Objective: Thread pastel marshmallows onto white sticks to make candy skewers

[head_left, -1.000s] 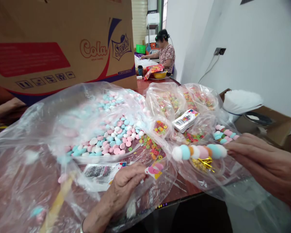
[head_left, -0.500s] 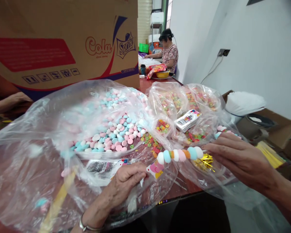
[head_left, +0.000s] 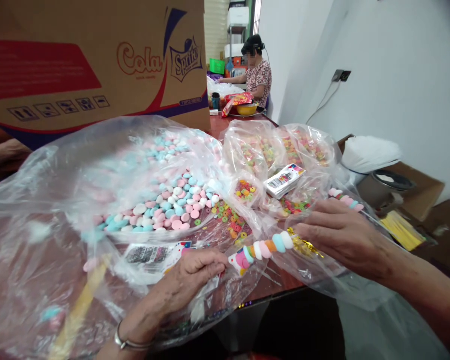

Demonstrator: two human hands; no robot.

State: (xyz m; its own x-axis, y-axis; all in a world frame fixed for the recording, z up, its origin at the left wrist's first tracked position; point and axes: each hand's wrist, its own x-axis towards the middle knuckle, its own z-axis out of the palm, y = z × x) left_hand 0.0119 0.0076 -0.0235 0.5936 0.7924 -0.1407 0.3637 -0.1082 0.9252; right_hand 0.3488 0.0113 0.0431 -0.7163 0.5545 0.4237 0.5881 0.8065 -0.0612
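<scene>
My left hand point(head_left: 198, 270), with a bangle at its wrist, is closed on the printed pink-and-white label end of a marshmallow skewer point(head_left: 264, 249). White, blue and pink marshmallows alternate with orange and green ring candies along it, tilted up to the right. Beside its far end, my right hand point(head_left: 337, 235) has its fingers pressed together; what its fingertips pinch is hidden. Gold twist ties point(head_left: 308, 246) lie just under those fingertips. A big clear bag of pastel marshmallows point(head_left: 176, 210) spreads behind my left hand, with loose ring candies point(head_left: 234, 220) beside it.
A large cardboard box point(head_left: 97, 60) blocks the back left. Bags of ring candies point(head_left: 264, 150) and a stack of printed cards point(head_left: 285, 181) stand beyond the skewer. Another skewer point(head_left: 345, 199) lies behind my right hand. A co-worker point(head_left: 258, 80) sits far back; another person's hand point(head_left: 9, 150) shows left.
The view has shifted slightly right. My right hand has moved a little left and nearer the gold twist ties. The skewer stays in my left hand.
</scene>
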